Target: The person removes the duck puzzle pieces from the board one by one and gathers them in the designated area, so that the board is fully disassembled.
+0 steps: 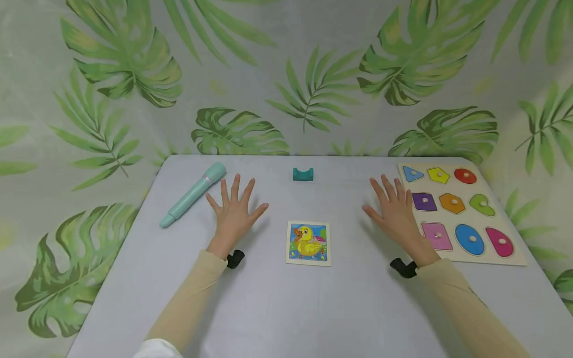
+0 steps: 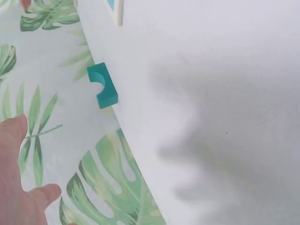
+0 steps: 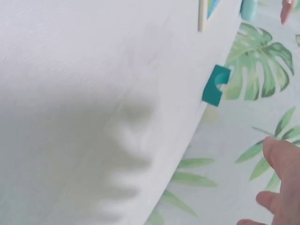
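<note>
My left hand (image 1: 235, 215) hovers over the table with its fingers spread and holds nothing. Closest to it, on its left, lies a light teal microphone-shaped toy (image 1: 192, 195), set at a slant. My right hand (image 1: 396, 215), also spread and holding nothing, is beside the left edge of a shape puzzle board (image 1: 484, 219) with knobbed pieces in several colours. Between the hands a small square duck puzzle (image 1: 308, 243) in a pale frame lies flat. Farther back stands a teal block (image 1: 303, 175) with a rounded notch on top; both wrist views show it too, beyond the fingers.
The white table (image 1: 286, 308) has its back edge against a leaf-patterned cloth (image 1: 241, 74), which also runs down both sides. Black wrist mounts (image 1: 404, 268) sit under both wrists. Shadows of the hands fall on the tabletop in the wrist views.
</note>
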{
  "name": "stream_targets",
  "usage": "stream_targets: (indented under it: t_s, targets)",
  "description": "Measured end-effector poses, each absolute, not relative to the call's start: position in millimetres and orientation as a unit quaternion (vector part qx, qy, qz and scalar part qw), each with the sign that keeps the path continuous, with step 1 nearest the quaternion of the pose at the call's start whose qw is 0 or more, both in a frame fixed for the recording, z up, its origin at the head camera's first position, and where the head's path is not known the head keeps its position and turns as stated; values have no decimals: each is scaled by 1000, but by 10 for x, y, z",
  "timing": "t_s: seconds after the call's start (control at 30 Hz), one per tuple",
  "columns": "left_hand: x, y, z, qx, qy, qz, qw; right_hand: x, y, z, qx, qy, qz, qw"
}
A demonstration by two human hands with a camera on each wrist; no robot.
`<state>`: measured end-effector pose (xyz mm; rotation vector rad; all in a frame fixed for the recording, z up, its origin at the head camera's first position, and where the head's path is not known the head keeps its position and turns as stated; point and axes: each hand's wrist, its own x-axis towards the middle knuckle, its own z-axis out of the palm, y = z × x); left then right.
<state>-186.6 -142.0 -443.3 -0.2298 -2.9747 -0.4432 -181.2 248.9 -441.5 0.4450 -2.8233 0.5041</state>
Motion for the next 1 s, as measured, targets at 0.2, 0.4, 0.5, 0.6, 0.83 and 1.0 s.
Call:
stream_targets:
  t_s: [0.2,0.4,0.5,0.6,0.83,1.0]
  targets:
    - [-1736,-1394,-4361,-159,-965,-198,68,-1816,2192,-4354,235,-932,248,121]
    - [-1615,-1334,-4346,-263,-939,-214,54,-1800,1818,-4386,281,-899,334,38]
    - [-1553,-1311,-4374,-307,-927,-214,20,-1799,1629,-4441,304,-879,367,-1]
    - [-1488,-1270,-4420,-344,-915,-209,-34,-1784,1486,-4481,324,-861,390,-37]
    - [-1280,-1164,-4604,-387,-894,-197,-112,-1813,1311,-4590,341,-847,393,-108]
    - [-1207,-1128,-4702,-390,-893,-189,-119,-1840,1299,-4639,330,-850,389,-129]
